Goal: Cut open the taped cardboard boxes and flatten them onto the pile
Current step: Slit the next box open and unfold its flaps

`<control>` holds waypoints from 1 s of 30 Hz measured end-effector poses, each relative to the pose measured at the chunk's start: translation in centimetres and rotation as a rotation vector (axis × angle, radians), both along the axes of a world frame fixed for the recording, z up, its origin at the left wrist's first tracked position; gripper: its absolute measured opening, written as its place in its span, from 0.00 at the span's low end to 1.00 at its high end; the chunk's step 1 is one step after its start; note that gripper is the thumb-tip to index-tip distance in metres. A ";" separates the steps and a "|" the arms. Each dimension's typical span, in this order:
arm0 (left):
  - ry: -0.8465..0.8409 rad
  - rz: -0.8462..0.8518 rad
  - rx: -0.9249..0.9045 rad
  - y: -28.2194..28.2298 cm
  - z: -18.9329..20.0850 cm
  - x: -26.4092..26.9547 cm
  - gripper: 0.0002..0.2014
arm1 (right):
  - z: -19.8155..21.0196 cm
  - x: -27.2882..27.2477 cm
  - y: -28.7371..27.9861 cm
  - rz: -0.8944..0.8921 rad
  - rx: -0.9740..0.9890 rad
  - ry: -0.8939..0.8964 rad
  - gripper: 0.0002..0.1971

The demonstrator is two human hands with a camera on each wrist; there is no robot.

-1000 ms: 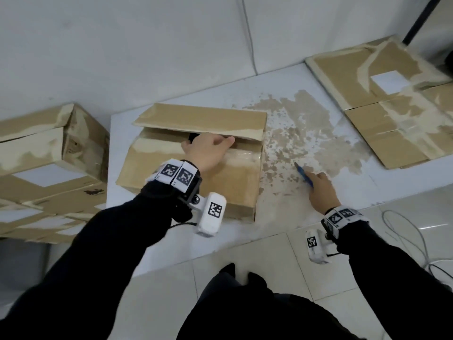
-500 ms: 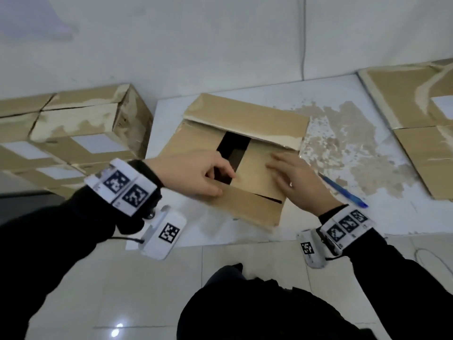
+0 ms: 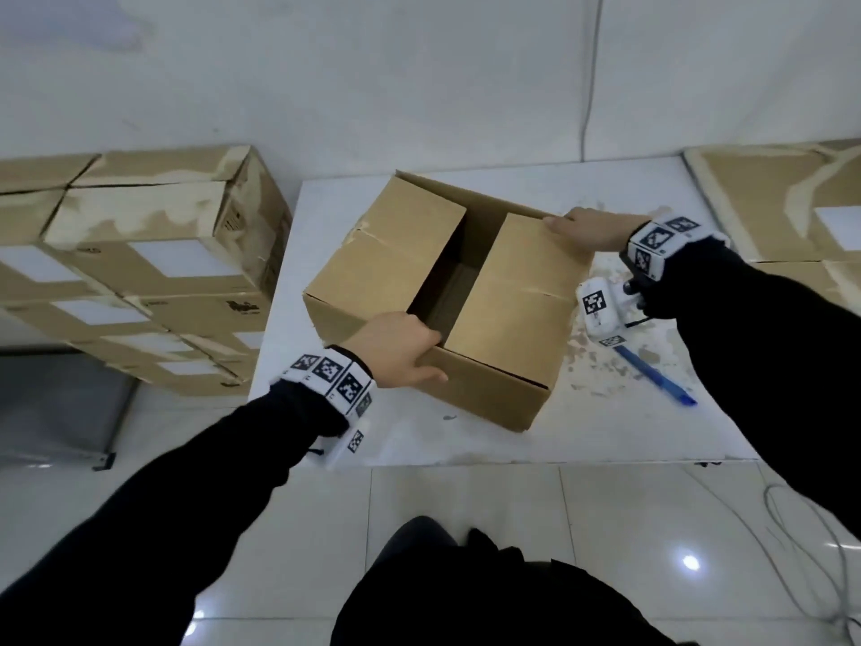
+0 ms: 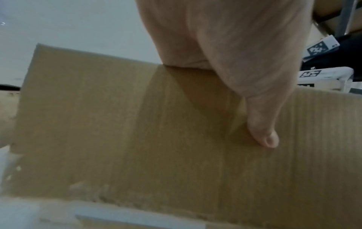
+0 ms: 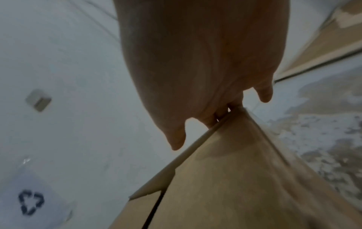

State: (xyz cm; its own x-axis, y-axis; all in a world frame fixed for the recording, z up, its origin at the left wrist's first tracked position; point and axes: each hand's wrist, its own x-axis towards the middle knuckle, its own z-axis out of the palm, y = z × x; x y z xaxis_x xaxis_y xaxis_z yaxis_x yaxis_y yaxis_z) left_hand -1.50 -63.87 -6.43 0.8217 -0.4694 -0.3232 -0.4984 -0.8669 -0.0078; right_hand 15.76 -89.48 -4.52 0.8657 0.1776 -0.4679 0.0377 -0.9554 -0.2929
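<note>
I have the cardboard box [image 3: 489, 319] between both hands on the white counter [image 3: 605, 431], its 2 top flaps lying nearly level with a dark gap open down the middle. My left hand [image 3: 396, 349] grips the near edge: the fingers [image 3: 426, 335] curl over the rim into that gap, and from the left wrist the thumb [image 4: 264, 131] presses flat against the outer wall. My right hand [image 3: 589, 228] holds the far right corner, fingers closed over the flap's edge; from the right wrist the fingertips [image 5: 221, 113] pinch the corner while 1 finger sticks out free to each side. A blue pen [image 3: 654, 375] lies on the counter just right of the box, below my right wrist, apart from both hands. To the left, beyond the counter's edge, stands a stack of taped boxes [image 3: 153, 272] with white labels. At the far right, flattened cardboard [image 3: 768, 212] lies spread out.
</note>
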 end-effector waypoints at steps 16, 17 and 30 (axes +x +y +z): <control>-0.099 0.006 -0.050 -0.4 -0.5 0.4 0.22 | 13.9 -12.6 1.5 0.152 -0.631 -0.280 0.28; -0.101 -0.001 -0.037 -0.5 -0.3 0.4 0.23 | 13.4 -13.8 0.5 0.077 -0.599 -0.161 0.30; -0.380 0.600 -0.156 12.2 4.8 0.3 0.38 | -0.5 -15.8 3.0 -0.691 0.409 0.021 0.16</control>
State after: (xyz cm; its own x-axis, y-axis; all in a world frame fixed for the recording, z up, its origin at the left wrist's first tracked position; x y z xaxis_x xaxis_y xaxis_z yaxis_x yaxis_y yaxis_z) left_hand -1.22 -51.63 -1.60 0.9943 0.0803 0.0700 0.0761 -0.9953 0.0602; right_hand -0.01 -86.52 -4.99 0.8340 -0.2345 -0.4994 -0.5328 -0.5771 -0.6189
